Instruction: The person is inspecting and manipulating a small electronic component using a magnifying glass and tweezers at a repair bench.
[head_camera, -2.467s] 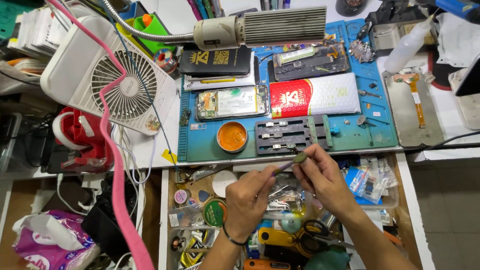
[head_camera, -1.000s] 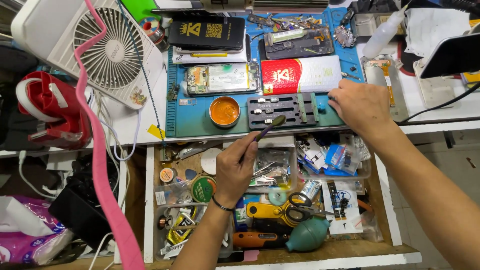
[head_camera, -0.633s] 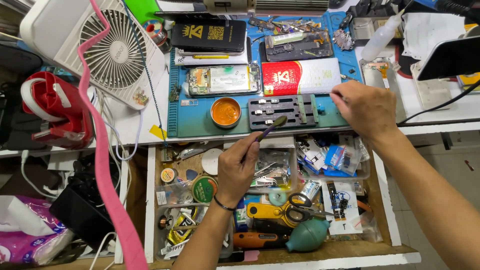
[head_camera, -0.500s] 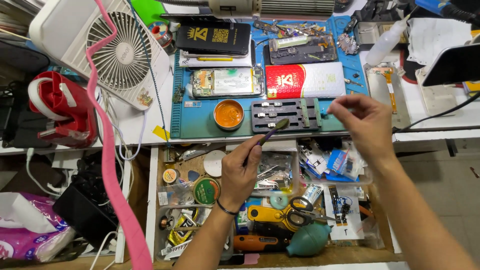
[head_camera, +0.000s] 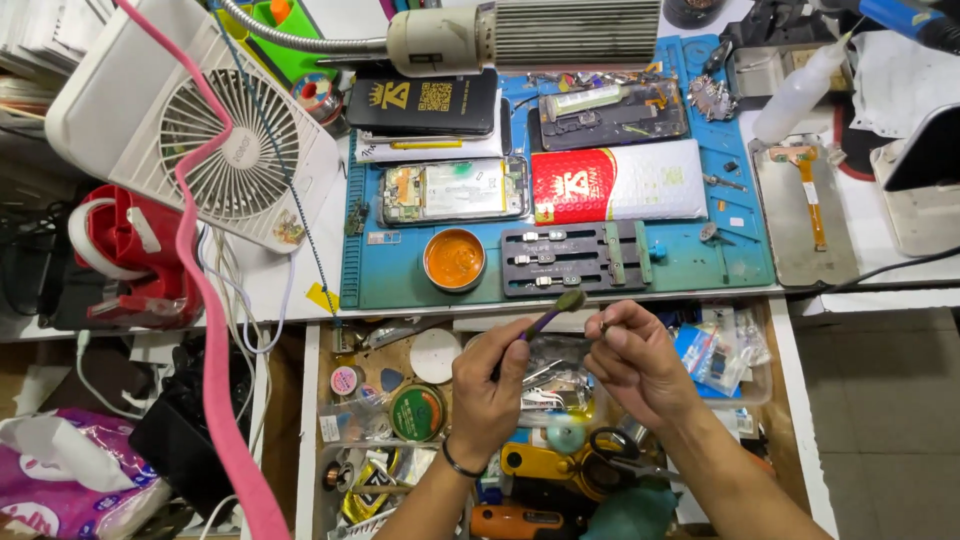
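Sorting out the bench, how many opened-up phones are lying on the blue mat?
2: one opened phone at the mat's left, above the orange tin; one at the top, above the red-and-white packet. Others may hide under the black box.

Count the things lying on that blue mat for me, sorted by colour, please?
On the blue mat, larger items only; the small screws and metal bits are too tiny to count:
Black or dark: 3: phone box, phone frame, clamp fixture
Orange: 1: paste tin
Red and white: 1: padded pouch
Silver-green: 1: opened phone
Total: 6
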